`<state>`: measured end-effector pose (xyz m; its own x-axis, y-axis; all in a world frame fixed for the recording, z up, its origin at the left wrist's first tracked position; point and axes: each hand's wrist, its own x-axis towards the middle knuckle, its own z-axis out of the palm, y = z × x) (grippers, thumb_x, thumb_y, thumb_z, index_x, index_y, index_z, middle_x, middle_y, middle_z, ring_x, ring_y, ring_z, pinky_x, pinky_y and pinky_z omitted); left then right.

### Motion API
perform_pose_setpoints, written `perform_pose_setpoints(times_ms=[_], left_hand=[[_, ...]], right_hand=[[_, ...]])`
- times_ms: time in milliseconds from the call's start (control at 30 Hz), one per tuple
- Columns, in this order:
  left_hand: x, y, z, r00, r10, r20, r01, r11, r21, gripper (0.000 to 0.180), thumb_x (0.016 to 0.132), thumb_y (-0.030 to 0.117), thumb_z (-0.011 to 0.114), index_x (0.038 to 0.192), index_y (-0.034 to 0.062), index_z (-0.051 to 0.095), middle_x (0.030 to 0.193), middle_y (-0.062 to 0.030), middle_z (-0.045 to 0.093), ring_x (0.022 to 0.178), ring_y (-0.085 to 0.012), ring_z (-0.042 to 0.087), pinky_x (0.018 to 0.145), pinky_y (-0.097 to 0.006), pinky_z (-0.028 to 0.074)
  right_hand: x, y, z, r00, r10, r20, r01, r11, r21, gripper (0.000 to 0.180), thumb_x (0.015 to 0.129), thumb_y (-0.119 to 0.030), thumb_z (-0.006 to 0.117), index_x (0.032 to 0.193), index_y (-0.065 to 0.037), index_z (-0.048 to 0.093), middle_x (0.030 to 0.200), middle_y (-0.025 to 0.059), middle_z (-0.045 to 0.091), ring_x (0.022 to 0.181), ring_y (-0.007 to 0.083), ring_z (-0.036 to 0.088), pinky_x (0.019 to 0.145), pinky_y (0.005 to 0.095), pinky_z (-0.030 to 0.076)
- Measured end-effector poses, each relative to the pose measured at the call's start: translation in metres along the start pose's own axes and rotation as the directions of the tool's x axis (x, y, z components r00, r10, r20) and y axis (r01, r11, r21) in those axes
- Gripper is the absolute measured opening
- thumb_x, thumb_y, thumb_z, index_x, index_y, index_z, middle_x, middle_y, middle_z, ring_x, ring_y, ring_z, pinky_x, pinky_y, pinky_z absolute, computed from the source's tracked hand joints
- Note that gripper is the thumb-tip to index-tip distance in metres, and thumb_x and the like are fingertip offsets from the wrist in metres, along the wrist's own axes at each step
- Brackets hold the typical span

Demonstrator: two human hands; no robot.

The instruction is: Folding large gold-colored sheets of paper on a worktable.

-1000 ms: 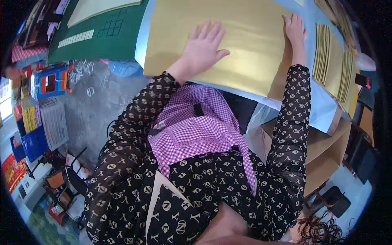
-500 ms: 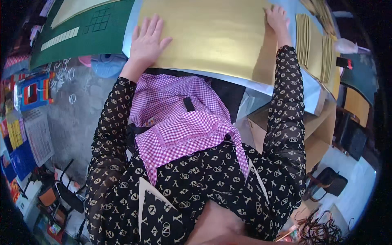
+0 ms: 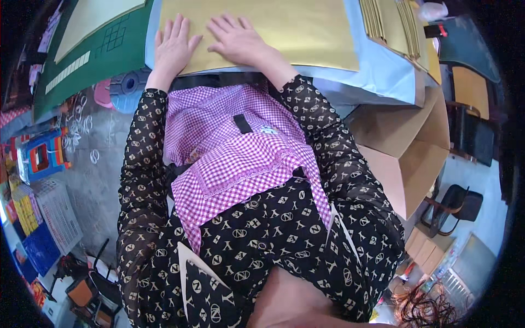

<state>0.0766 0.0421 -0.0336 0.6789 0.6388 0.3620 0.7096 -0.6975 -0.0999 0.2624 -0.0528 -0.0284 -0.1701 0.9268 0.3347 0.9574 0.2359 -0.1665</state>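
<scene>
A large flat gold sheet [image 3: 301, 38] lies on the light-blue covered table [image 3: 377, 71] in front of me. My left hand [image 3: 174, 46] rests flat at the sheet's left edge, fingers stretched away from me. Close to its right, my right hand [image 3: 238, 41] lies on the gold surface with its fingers spread. Neither hand grips anything. The sheet's far part runs out of the picture.
A green mat [image 3: 98, 60] with a pale board and a white strip adjoins on the left. Folded gold sheets [image 3: 391, 24] are stacked at the right. Below the table's right corner stands an open cardboard box [image 3: 415, 158]. Chairs [image 3: 456, 205] stand further right.
My right hand has moved left from the sheet's far right side to beside my left hand. The view has shifted slightly, while my left hand stays flat near the left edge.
</scene>
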Motion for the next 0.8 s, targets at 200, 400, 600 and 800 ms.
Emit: perform_pose_setpoints(times_ms=[200, 400, 600, 800], left_hand=[[-0.002, -0.002, -0.004, 0.999, -0.019, 0.026, 0.019, 1.000, -0.013, 0.063, 0.092, 0.050, 0.041, 0.138, 0.0066, 0.036, 0.147, -0.0130, 0.033, 0.135, -0.0341, 0.029, 0.107, -0.052, 0.023], [-0.002, 0.001, -0.009, 0.996, -0.027, 0.089, 0.028, 1.000, -0.009, 0.065, 0.093, 0.050, 0.039, 0.140, 0.0063, 0.033, 0.148, -0.0127, 0.030, 0.136, -0.0337, 0.028, 0.108, -0.052, 0.022], [0.000, 0.004, -0.011, 0.992, -0.042, 0.120, 0.044, 0.999, -0.012, 0.064, 0.093, 0.049, 0.039, 0.142, 0.0072, 0.031, 0.150, -0.0111, 0.026, 0.138, -0.0323, 0.024, 0.110, -0.051, 0.018], [0.001, 0.005, -0.015, 0.977, -0.047, 0.208, 0.047, 0.999, 0.008, 0.062, 0.094, 0.045, 0.038, 0.142, 0.0072, 0.030, 0.149, -0.0113, 0.028, 0.137, -0.0327, 0.026, 0.110, -0.051, 0.018]], right_hand=[[-0.054, 0.063, -0.045, 0.940, 0.322, 0.115, -0.315, 0.946, -0.076, 0.060, 0.092, -0.044, 0.041, 0.139, -0.007, 0.035, 0.149, 0.0132, 0.028, 0.139, 0.0308, 0.021, 0.111, 0.0495, 0.019], [-0.134, 0.121, -0.068, 0.850, 0.526, -0.022, -0.520, 0.832, -0.194, 0.058, 0.091, -0.042, 0.042, 0.139, -0.009, 0.035, 0.147, 0.0137, 0.029, 0.138, 0.0319, 0.023, 0.110, 0.0499, 0.019], [-0.165, 0.133, -0.081, 0.843, 0.507, -0.181, -0.534, 0.750, -0.390, 0.047, 0.088, -0.039, 0.048, 0.121, -0.005, 0.049, 0.136, 0.0159, 0.040, 0.128, 0.0323, 0.036, 0.105, 0.0551, 0.026], [-0.090, 0.031, -0.065, 0.909, 0.397, -0.128, -0.400, 0.916, -0.002, 0.027, 0.080, -0.027, 0.055, 0.091, -0.002, 0.059, 0.105, 0.0177, 0.052, 0.107, 0.0344, 0.049, 0.091, 0.0483, 0.039]])
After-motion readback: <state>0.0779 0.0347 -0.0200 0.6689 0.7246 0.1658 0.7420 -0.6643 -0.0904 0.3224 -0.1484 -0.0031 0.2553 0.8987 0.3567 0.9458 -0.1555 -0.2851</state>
